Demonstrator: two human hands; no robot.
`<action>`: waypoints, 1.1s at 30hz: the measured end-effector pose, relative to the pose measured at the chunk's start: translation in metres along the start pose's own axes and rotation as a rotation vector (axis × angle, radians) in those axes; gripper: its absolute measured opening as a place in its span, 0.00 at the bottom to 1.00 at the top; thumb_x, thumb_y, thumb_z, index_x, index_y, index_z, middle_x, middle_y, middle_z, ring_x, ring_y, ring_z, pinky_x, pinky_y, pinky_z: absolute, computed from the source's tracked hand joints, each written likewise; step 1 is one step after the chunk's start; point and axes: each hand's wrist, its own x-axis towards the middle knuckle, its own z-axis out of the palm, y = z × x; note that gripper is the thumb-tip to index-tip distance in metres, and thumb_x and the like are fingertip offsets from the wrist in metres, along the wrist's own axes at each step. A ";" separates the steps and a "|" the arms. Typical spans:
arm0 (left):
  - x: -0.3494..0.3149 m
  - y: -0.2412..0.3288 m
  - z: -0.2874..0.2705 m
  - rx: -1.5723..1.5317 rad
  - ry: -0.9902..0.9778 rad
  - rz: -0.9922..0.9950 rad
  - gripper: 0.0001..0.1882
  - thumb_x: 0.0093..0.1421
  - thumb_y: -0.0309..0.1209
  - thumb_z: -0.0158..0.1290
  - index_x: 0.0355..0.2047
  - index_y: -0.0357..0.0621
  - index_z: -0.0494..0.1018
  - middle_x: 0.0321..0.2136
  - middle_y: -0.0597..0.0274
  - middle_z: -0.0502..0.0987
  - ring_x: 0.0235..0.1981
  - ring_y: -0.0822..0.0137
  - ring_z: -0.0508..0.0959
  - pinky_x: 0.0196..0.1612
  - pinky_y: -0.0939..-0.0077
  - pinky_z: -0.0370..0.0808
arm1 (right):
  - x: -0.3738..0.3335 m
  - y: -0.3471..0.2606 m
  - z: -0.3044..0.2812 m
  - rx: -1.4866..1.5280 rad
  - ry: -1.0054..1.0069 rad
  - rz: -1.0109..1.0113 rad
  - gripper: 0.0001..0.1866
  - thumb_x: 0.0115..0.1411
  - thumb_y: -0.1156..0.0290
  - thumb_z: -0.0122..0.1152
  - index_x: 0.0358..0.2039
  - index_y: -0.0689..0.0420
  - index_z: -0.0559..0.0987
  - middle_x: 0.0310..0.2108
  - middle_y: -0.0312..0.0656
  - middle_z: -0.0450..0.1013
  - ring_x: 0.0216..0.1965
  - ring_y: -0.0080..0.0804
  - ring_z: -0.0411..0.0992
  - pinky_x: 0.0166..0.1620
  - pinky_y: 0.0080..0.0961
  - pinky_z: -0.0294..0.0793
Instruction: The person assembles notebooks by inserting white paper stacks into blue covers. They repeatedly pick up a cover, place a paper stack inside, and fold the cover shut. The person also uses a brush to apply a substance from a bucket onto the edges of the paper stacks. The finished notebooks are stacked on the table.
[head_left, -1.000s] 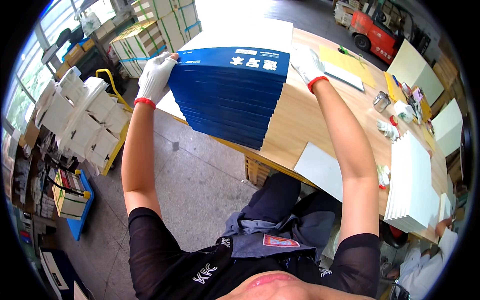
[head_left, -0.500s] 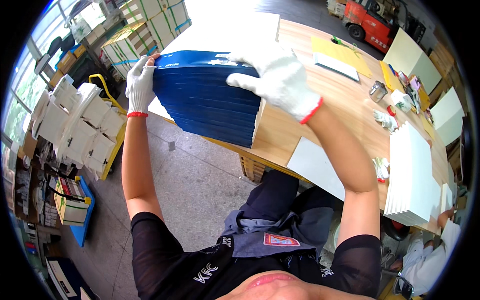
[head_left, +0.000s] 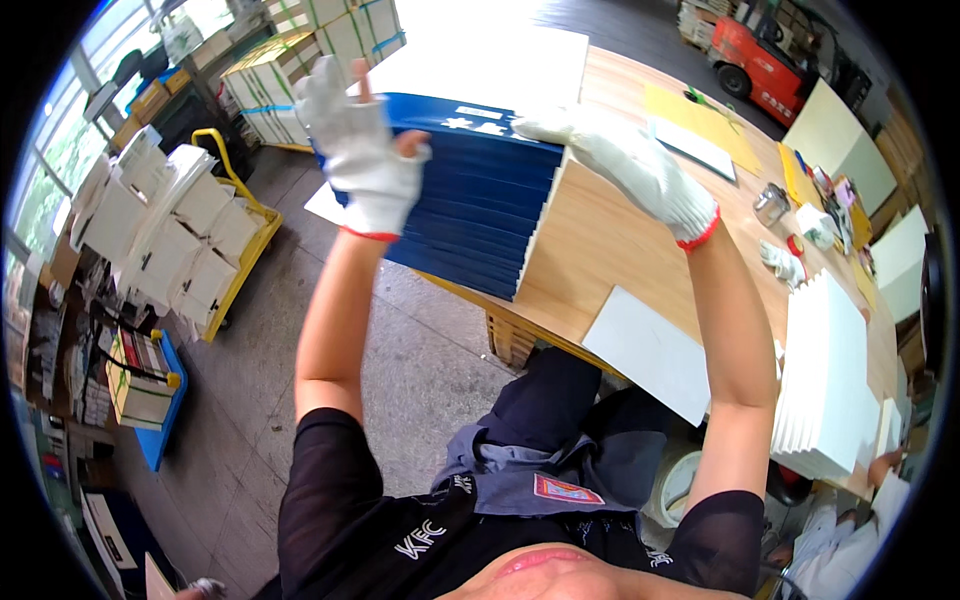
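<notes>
A tall stack of dark blue books (head_left: 470, 215) stands at the near left edge of the wooden table, blue sides facing me. My left hand (head_left: 365, 150), in a white glove with bare fingertips, is raised in front of the stack's left side with its fingers spread; it holds nothing. My right hand (head_left: 630, 165), gloved in white with a red cuff, lies with outstretched fingers at the stack's upper right corner. Its fingertips appear to touch the top book. Behind the blue covers, a broad white surface (head_left: 500, 70) spreads toward the far side.
A grey-white board (head_left: 648, 352) lies at the table's (head_left: 570, 250) near edge. White folded sheets (head_left: 822, 370) are stacked at the right. Farther back are a metal cup (head_left: 770, 204) and a spare glove (head_left: 783, 264). A loaded yellow cart (head_left: 240, 275) stands left; a red forklift (head_left: 750, 60) is beyond.
My left hand has let go of the stack's left edge and moved right, spreading its fingers. My right hand has flattened at the stack's right corner. The view has shifted slightly.
</notes>
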 end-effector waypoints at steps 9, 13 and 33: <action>-0.003 0.172 0.010 -0.386 -0.122 0.047 0.52 0.54 0.75 0.36 0.69 0.54 0.55 0.68 0.30 0.45 0.70 0.36 0.44 0.70 0.47 0.40 | -0.028 0.039 0.001 -0.124 0.136 0.275 0.23 0.67 0.64 0.48 0.60 0.62 0.68 0.50 0.50 0.73 0.50 0.41 0.72 0.54 0.35 0.69; -0.010 0.174 0.021 -0.673 0.068 0.104 0.50 0.53 0.77 0.34 0.68 0.59 0.58 0.69 0.35 0.46 0.70 0.35 0.43 0.70 0.48 0.43 | -0.036 0.047 -0.005 -0.184 0.086 0.149 0.21 0.70 0.66 0.43 0.58 0.63 0.69 0.50 0.49 0.72 0.50 0.40 0.71 0.53 0.33 0.69; -0.051 0.031 0.022 -0.012 0.085 0.036 0.48 0.63 0.68 0.30 0.70 0.43 0.45 0.71 0.44 0.41 0.72 0.47 0.40 0.71 0.51 0.31 | -0.033 0.040 -0.007 -0.163 0.149 0.442 0.33 0.72 0.49 0.30 0.55 0.65 0.74 0.56 0.49 0.71 0.61 0.39 0.64 0.65 0.32 0.54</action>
